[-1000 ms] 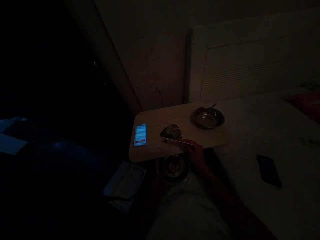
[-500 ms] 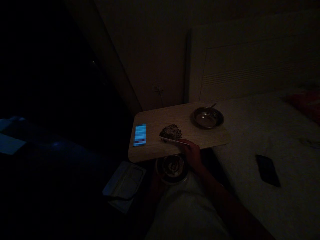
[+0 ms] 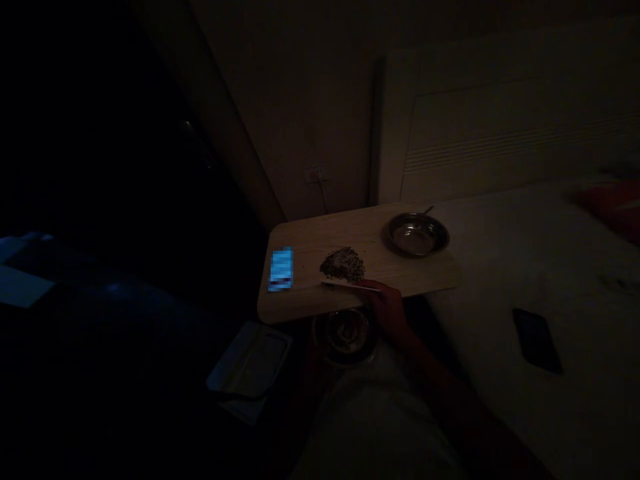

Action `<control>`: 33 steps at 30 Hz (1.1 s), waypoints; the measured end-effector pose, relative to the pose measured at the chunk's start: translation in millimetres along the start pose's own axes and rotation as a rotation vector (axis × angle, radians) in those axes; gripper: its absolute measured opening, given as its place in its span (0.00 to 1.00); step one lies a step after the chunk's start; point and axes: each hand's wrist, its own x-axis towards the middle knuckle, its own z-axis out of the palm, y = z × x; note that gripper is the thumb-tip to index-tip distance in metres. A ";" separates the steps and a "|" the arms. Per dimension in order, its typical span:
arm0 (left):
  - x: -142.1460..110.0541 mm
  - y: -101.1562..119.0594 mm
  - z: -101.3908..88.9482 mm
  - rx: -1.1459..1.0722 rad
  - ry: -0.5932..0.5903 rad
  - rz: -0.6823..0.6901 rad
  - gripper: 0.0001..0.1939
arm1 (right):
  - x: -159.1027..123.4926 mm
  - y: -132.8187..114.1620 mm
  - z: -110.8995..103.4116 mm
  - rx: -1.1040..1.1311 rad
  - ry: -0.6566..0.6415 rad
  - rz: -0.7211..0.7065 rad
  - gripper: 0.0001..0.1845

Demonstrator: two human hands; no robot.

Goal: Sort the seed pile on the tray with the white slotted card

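Observation:
My right hand (image 3: 387,307) is closed on a thin, flat pale strip (image 3: 340,285), seen nearly edge-on, perhaps a knife or scraper. The strip lies along the near side of a pile of small dark grains (image 3: 344,263) on the wooden tabletop (image 3: 310,237). Below the table's front edge, over my lap, is a round bowl (image 3: 373,343) with dark and pale contents, partly in shadow. At the bowl's left side my left hand (image 3: 317,367) appears to grip it, its fingers barely visible in the dark.
A shiny metal bowl (image 3: 419,235) with a handle sticking out stands at the table's right end. A lit phone (image 3: 281,269) lies at the left. A dark phone (image 3: 537,341) rests on the bed (image 3: 480,267). A pale box-like thing (image 3: 250,370) sits low left; a socket (image 3: 316,175) is on the wall.
My right hand and the strip have shifted slightly toward me, leaving a little more of the grain pile's near side showing. The bowl below stays in about the same place.

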 end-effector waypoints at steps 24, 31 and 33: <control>-1.9 7.8 12.1 -0.053 -0.046 0.020 0.34 | -2.0 -2.2 3.0 0.077 0.068 0.046 0.12; 0.3 2.3 7.0 -0.018 -0.027 0.061 0.34 | -6.1 -3.0 13.2 0.074 0.129 0.045 0.12; 0.7 0.9 4.0 -0.013 -0.025 0.035 0.34 | -6.8 -2.9 15.2 0.077 0.148 0.062 0.12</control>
